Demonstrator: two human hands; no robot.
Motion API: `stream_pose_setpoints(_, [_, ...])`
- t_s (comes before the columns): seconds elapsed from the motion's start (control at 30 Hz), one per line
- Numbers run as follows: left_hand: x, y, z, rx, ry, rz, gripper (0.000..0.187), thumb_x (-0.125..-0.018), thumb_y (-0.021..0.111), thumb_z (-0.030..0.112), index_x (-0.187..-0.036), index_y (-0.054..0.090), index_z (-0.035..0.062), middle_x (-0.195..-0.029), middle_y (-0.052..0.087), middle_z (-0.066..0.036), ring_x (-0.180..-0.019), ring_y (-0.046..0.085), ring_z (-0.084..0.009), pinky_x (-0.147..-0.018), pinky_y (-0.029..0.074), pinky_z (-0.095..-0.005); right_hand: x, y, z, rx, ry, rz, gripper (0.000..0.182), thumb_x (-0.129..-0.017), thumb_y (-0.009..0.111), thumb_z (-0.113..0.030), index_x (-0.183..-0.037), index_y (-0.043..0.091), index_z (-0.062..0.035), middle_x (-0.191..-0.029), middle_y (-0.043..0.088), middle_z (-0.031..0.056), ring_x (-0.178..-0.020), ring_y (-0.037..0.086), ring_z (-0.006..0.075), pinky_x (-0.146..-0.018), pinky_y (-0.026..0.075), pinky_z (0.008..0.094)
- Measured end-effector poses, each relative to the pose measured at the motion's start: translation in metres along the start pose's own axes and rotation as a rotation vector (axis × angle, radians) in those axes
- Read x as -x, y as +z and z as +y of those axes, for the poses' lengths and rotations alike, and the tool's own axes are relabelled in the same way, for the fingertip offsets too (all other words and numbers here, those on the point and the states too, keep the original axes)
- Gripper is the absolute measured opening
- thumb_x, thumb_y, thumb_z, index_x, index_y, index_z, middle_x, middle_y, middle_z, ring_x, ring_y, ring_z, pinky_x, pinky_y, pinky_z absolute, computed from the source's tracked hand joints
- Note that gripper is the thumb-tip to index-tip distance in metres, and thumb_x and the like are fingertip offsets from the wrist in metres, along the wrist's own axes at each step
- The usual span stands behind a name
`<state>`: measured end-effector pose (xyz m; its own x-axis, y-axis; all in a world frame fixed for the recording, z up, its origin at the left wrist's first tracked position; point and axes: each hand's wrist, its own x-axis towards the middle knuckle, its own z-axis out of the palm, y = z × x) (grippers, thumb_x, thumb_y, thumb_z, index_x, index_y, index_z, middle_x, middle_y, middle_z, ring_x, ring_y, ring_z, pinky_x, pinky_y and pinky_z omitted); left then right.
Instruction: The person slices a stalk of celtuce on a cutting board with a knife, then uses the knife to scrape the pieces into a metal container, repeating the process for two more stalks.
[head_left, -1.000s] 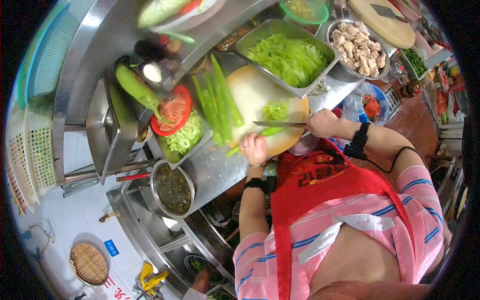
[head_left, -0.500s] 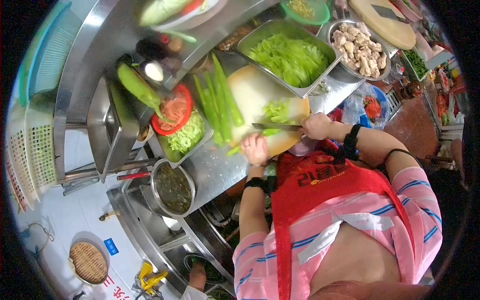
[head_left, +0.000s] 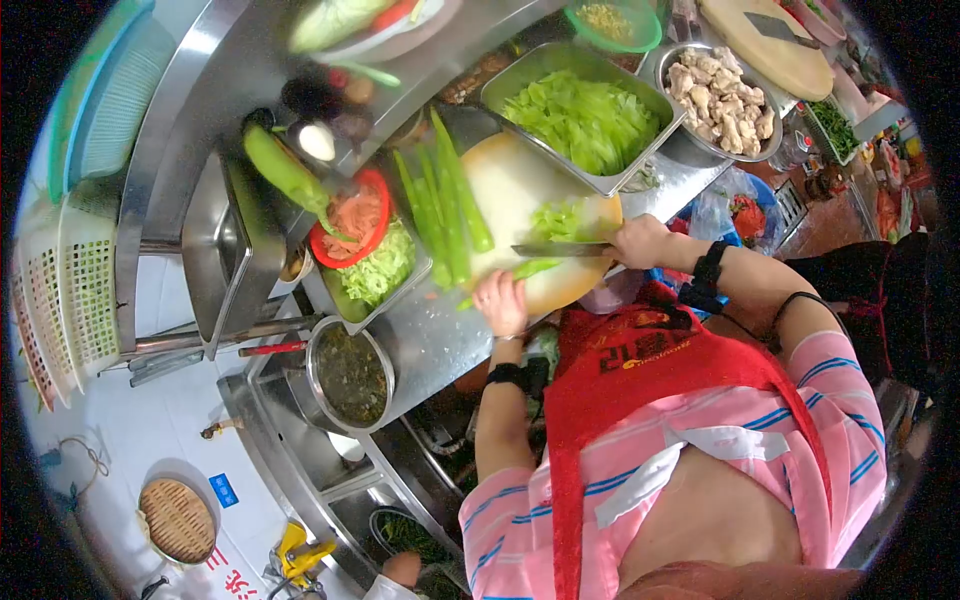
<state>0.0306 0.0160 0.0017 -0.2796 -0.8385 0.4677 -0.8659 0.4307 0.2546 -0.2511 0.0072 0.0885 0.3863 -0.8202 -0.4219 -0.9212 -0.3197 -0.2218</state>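
Fingers pressed together, the left hand (head_left: 500, 302) pins a green stalk (head_left: 538, 267) on the round cutting board (head_left: 500, 185), apparently steadying it beneath the knife (head_left: 562, 250) clasped in the right hand (head_left: 641, 242).

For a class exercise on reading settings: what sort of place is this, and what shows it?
Probably a restaurant or other commercial kitchen. The right hand holds a knife over a round cutting board; nearby are a deep metal pan of sliced greens and a metal bowl heaped with meat pieces.

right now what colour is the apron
The apron is red with dark and yellow print, best seen in the head view.
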Motion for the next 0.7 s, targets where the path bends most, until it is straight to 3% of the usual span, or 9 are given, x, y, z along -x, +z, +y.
stream_pose_setpoints(0.17, [0.007,0.0,-0.013,-0.005,-0.038,-0.043,0.023,-0.078,0.057,0.017,-0.1,0.056,0.0104,-0.104,0.051,-0.007,-0.099,0.045,-0.0271,-0.09,0.029,-0.0414,0.011,-0.01,-0.004,-0.025,-0.017,0.037,0.024,-0.077,0.048,-0.024,-0.089,0.057,-0.0051,-0.074,0.062,0.0164,-0.071,0.062,0.0333,-0.062,0.049,0.0432])
stream_pose_setpoints(0.23, [0.005,0.002,-0.009,0.036,-0.035,-0.086,0.022,-0.078,0.057,0.016,-0.1,0.056,0.0103,-0.103,0.052,-0.007,-0.098,0.046,-0.0268,-0.09,0.029,-0.041,0.003,0.015,-0.004,-0.02,-0.03,0.06,0.025,-0.078,0.048,-0.025,-0.089,0.057,-0.0048,-0.073,0.062,0.0162,-0.07,0.062,0.0335,-0.062,0.049,0.043])
stream_pose_setpoints(0.4, [0.0,0.008,-0.006,0.077,0.04,-0.023,0.02,-0.078,0.056,0.014,-0.098,0.057,0.0099,-0.103,0.053,-0.007,-0.096,0.047,-0.0248,-0.088,0.029,-0.0398,0.006,0.001,-0.003,0.015,-0.059,0.013,0.028,-0.079,0.048,-0.025,-0.091,0.055,-0.0011,-0.072,0.062,0.0166,-0.068,0.062,0.0321,-0.06,0.049,0.0446])
stream_pose_setpoints(0.7, [-0.002,0.007,0.001,0.032,0.089,0.01,0.021,-0.076,0.06,0.012,-0.096,0.06,0.0126,-0.1,0.051,-0.006,-0.096,0.045,-0.0265,-0.085,0.031,-0.0402,0.002,0.005,-0.006,0.022,-0.033,0.055,0.025,-0.079,0.048,-0.025,-0.087,0.056,-0.0032,-0.073,0.063,0.0156,-0.068,0.062,0.0314,-0.058,0.049,0.0428])
